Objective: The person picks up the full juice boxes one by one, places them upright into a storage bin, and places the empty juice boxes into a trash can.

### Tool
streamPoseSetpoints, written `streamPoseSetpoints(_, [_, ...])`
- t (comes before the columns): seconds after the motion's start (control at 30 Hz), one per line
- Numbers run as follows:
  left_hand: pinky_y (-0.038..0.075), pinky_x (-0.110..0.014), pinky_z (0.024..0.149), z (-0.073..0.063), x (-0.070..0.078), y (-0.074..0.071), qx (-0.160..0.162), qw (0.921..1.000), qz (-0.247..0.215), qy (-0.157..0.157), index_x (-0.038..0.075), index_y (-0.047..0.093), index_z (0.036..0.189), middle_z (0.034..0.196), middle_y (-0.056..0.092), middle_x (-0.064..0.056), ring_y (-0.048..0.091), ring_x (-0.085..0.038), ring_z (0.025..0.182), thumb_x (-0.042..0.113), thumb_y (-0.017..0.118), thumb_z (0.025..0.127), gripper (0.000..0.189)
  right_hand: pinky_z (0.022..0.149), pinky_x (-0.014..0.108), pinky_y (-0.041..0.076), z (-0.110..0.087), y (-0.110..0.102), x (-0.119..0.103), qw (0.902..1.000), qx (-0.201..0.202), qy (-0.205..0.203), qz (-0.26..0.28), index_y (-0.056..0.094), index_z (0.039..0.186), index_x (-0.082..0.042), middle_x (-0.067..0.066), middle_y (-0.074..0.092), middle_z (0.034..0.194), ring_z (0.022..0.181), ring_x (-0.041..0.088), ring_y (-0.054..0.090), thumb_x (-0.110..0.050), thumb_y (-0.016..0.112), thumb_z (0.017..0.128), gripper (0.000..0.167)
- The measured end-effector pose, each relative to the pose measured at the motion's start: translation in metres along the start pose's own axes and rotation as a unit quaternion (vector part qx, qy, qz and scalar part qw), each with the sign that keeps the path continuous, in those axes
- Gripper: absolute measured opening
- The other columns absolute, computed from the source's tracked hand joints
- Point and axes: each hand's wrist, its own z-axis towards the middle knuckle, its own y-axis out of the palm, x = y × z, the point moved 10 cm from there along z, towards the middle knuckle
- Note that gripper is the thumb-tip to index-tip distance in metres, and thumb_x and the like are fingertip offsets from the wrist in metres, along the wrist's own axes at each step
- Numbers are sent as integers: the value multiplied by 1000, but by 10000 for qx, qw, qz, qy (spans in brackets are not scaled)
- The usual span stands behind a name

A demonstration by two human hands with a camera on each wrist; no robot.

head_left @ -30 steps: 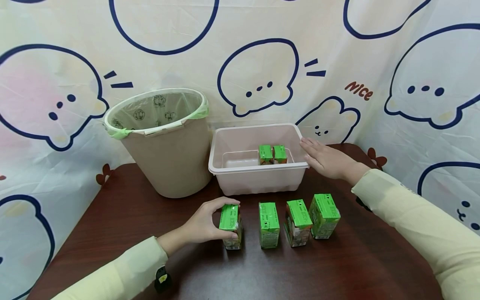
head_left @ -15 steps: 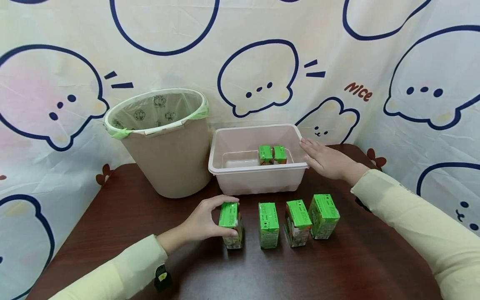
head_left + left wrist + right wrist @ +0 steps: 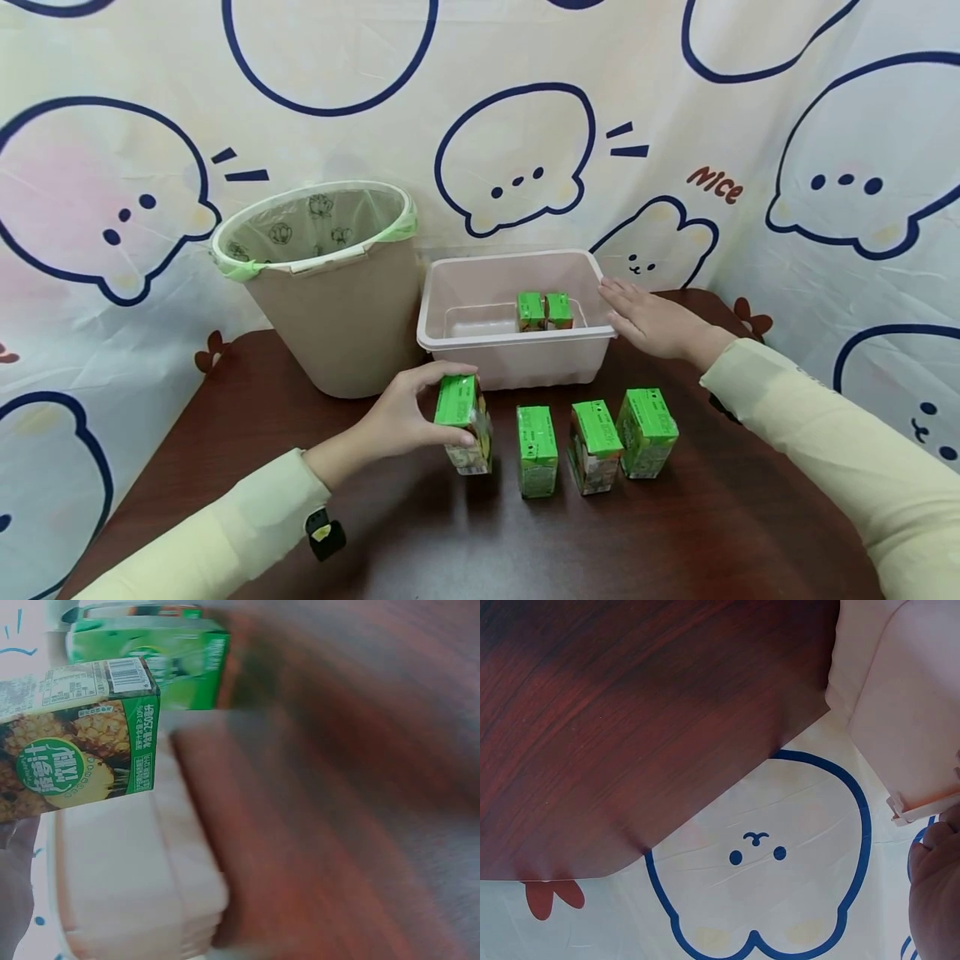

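My left hand (image 3: 397, 417) grips a green-topped juice box (image 3: 467, 433) between thumb and fingers, raised above the table in front of the pale pink plastic tub (image 3: 517, 362). The left wrist view shows pineapples printed on this juice box (image 3: 67, 754). Two more juice boxes (image 3: 531, 310) stand inside the tub, toward its right half. To the right of my left hand, three juice boxes (image 3: 537, 454) stand in a row on the table. My right hand (image 3: 652, 321), fingers straight, rests against the tub's right rim; its fingertips (image 3: 949, 817) meet that rim in the right wrist view.
A beige waste bin (image 3: 341, 333) lined with a clear bag stands left of the tub, close to it. Behind the dark wooden table (image 3: 600, 542) hangs a cartoon-printed cloth (image 3: 517, 42). The table's far right edge shows in the right wrist view.
My left hand has lifted the juice box from the table, moving it up and slightly toward the tub, with the box now tilted. My right hand stays at the tub's rim.
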Motion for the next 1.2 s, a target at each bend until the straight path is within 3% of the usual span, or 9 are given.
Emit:
streamPoseSetpoints(0.17, [54, -33, 75, 10, 12, -12, 69, 9996, -269, 57, 7, 59, 130, 113, 64, -5, 61, -19, 91, 8, 90, 67, 71, 115, 54, 14, 0, 0, 0, 10000, 25, 10, 5, 18, 155, -6, 16, 14, 160, 146, 35, 10, -45, 31, 104, 66])
streamPoseSetpoints(0.43, [56, -34, 66, 32, 31, -34, 249, 9976, -569, 294, 1, 57, 131, 105, 63, -10, 62, -22, 83, 35, 85, 74, 72, 114, 55, 14, 0, -1, -1, 10000, 24, -50, -11, 17, 155, -5, 17, 14, 160, 146, 36, 10, -46, 30, 104, 66])
streamPoseSetpoints(0.53, [56, -35, 61, 41, 39, -44, 386, 9970, -533, 400, 2, 58, 130, 107, 63, -11, 62, -22, 82, 36, 84, 75, 70, 114, 56, 14, 0, -1, -2, 10000, 11, -53, -14, 17, 155, -5, 18, 14, 160, 146, 37, 10, -46, 30, 104, 67])
streamPoseSetpoints(0.73, [54, -30, 69, 61, 50, -64, 625, 9949, -607, 510, 2, 57, 132, 114, 61, -12, 60, -24, 86, 24, 83, 79, 63, 113, 57, 14, 0, -1, -2, 10000, -37, -19, -7, 19, 154, -3, 19, 14, 160, 145, 38, 10, -46, 30, 104, 67])
streamPoseSetpoints(0.93, [53, -26, 67, 83, 50, -81, 945, 9925, -545, 558, -1, 60, 128, 110, 64, -14, 61, -20, 80, 28, 83, 79, 62, 114, 57, 14, -1, -2, -2, 10000, 22, -14, 23, 19, 154, -3, 18, 14, 160, 146, 38, 10, -44, 31, 104, 65])
streamPoseSetpoints(1.1, [53, -25, 72, 102, 44, -87, 1085, 9922, -492, 378, -2, 59, 129, 117, 62, -15, 62, -19, 84, 6, 77, 83, 50, 113, 57, 14, -1, 0, -1, 10000, 9, -34, 15, 18, 155, -4, 18, 13, 160, 145, 38, 10, -45, 30, 104, 66])
streamPoseSetpoints(1.2, [53, -25, 75, 113, 38, -90, 1161, 9919, -480, 205, -2, 59, 130, 121, 61, -17, 62, -19, 88, 1, 74, 83, 49, 114, 55, 14, -1, 0, 0, 10000, 28, -20, 1, 18, 155, -4, 17, 13, 160, 146, 36, 10, -46, 30, 104, 66])
